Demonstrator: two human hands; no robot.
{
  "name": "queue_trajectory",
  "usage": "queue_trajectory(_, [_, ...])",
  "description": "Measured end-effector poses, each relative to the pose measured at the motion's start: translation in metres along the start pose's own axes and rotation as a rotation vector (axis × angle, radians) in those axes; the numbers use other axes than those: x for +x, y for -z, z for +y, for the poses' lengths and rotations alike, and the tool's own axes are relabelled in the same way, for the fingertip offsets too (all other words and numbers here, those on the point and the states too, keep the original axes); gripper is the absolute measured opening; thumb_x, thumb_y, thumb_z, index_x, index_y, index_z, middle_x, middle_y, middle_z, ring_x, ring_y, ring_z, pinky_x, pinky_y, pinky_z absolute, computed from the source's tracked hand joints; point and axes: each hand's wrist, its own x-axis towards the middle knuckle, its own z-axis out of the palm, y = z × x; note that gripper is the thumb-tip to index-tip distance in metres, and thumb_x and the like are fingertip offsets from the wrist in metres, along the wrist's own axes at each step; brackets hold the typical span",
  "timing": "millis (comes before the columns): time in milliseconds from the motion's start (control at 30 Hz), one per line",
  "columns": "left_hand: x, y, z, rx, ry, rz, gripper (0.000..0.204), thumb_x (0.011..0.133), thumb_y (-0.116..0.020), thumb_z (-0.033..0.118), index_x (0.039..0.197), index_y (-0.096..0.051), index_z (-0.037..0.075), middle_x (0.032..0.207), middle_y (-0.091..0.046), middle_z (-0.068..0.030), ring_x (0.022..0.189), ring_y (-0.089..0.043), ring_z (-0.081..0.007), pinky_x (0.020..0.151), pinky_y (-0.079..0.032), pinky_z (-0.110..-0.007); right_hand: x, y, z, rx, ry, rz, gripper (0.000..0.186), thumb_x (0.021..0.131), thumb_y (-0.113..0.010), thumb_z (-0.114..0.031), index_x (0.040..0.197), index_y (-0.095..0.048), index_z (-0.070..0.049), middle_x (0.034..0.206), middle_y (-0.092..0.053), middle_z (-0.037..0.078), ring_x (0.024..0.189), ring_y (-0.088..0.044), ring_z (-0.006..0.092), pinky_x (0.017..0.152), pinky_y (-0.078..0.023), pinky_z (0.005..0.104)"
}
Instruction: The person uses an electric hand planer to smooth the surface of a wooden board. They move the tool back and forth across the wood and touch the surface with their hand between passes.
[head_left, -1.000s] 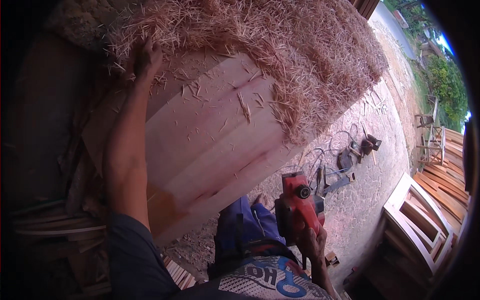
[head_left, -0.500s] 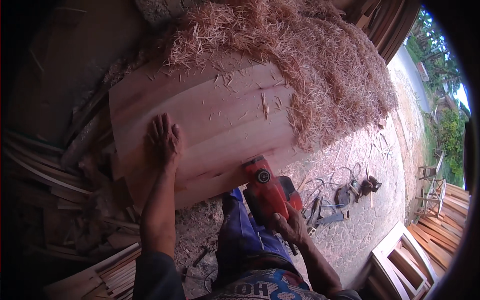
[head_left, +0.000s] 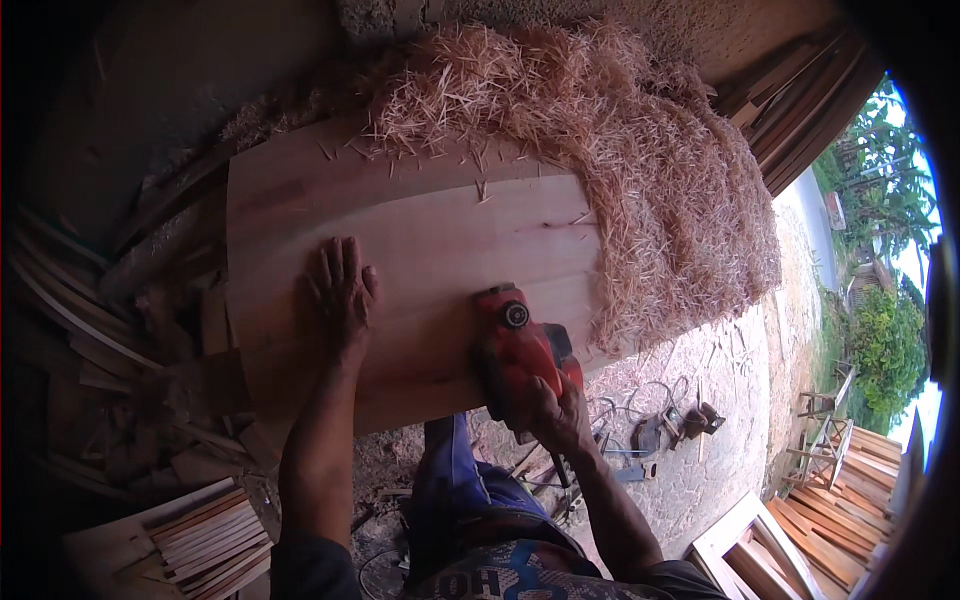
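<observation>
A wide pale wooden panel (head_left: 430,250) lies in front of me, with reddish streaks in its grain. My left hand (head_left: 345,295) rests flat on its left part, fingers spread. In my right hand (head_left: 553,415) is a red and black electric hand planer (head_left: 520,350), gripped by its rear handle. The planer sits on the panel's near right portion, its front pointing away from me. Its underside is hidden. Thin wood shavings (head_left: 660,200) are heaped over the panel's far and right sides.
Wood offcuts (head_left: 190,440) and long strips (head_left: 80,300) crowd the left. On the floor at right lie power tools (head_left: 680,425) with cables. A white wooden frame (head_left: 745,545) and stacked boards (head_left: 835,510) are at lower right, with more planks (head_left: 800,100) at upper right.
The planer has moved away from me, from the panel's near edge further onto its surface. Loose shavings on the panel's middle are mostly gone. My left hand stays flat on the wood.
</observation>
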Motion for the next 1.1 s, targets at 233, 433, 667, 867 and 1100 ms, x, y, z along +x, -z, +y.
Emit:
queue_trajectory(233, [0.004, -0.023, -0.008, -0.055, -0.15, 0.135, 0.052, 0.102, -0.048, 0.036, 0.149, -0.046, 0.015, 0.155, -0.044, -0.012, 0.142, -0.042, -0.0336, 0.115, -0.03, -0.059, 0.21, -0.015, -0.113, 0.116, 0.235, -0.091, 0.042, 0.096, -0.063, -0.043, 0.111, -0.063, -0.003, 0.073, -0.062, 0.007, 0.055, -0.061, 0.019, 0.05, -0.049, 0.0356])
queue_trajectory(433, [0.002, -0.024, -0.011, 0.025, -0.031, 0.126, 0.053, 0.103, -0.045, 0.039, 0.151, -0.044, 0.015, 0.157, -0.042, -0.0116, 0.145, -0.038, -0.0333, 0.116, -0.027, -0.06, 0.157, -0.007, -0.048, -0.569, 0.935, 0.078, 0.06, 0.085, -0.068, -0.019, 0.14, -0.046, -0.007, 0.111, -0.061, 0.023, 0.087, -0.062, 0.0418, 0.074, -0.053, 0.049])
queue_trajectory(667, [0.003, -0.008, 0.001, -0.061, 0.046, -0.014, 0.056, 0.105, -0.041, 0.04, 0.156, -0.037, 0.015, 0.163, -0.031, -0.0102, 0.15, -0.029, -0.0316, 0.12, -0.02, -0.061, -0.08, 0.018, 0.062, -0.126, 0.015, -0.063, 0.05, 0.096, -0.058, -0.041, 0.124, -0.063, -0.001, 0.079, -0.071, 0.019, 0.072, -0.073, 0.0264, 0.066, -0.056, 0.0392])
queue_trajectory(867, [-0.002, -0.008, -0.003, -0.036, 0.035, 0.036, 0.057, 0.103, -0.045, 0.039, 0.154, -0.039, 0.015, 0.161, -0.035, -0.0124, 0.149, -0.032, -0.0317, 0.119, -0.022, -0.062, 0.031, -0.005, -0.013, 0.036, -0.054, -0.129, 0.05, 0.098, -0.055, -0.043, 0.118, -0.065, 0.001, 0.078, -0.071, 0.018, 0.069, -0.072, 0.0268, 0.065, -0.056, 0.0395])
queue_trajectory(1100, [0.002, -0.02, -0.008, -0.091, -0.035, 0.169, 0.049, 0.097, -0.057, 0.033, 0.142, -0.054, 0.014, 0.146, -0.052, -0.0147, 0.134, -0.049, -0.0349, 0.108, -0.038, -0.059, 0.252, -0.036, -0.142, 0.209, 0.142, -0.241, 0.044, 0.098, -0.054, -0.049, 0.113, -0.067, -0.011, 0.081, -0.065, 0.022, 0.08, -0.066, 0.0382, 0.072, -0.052, 0.0486])
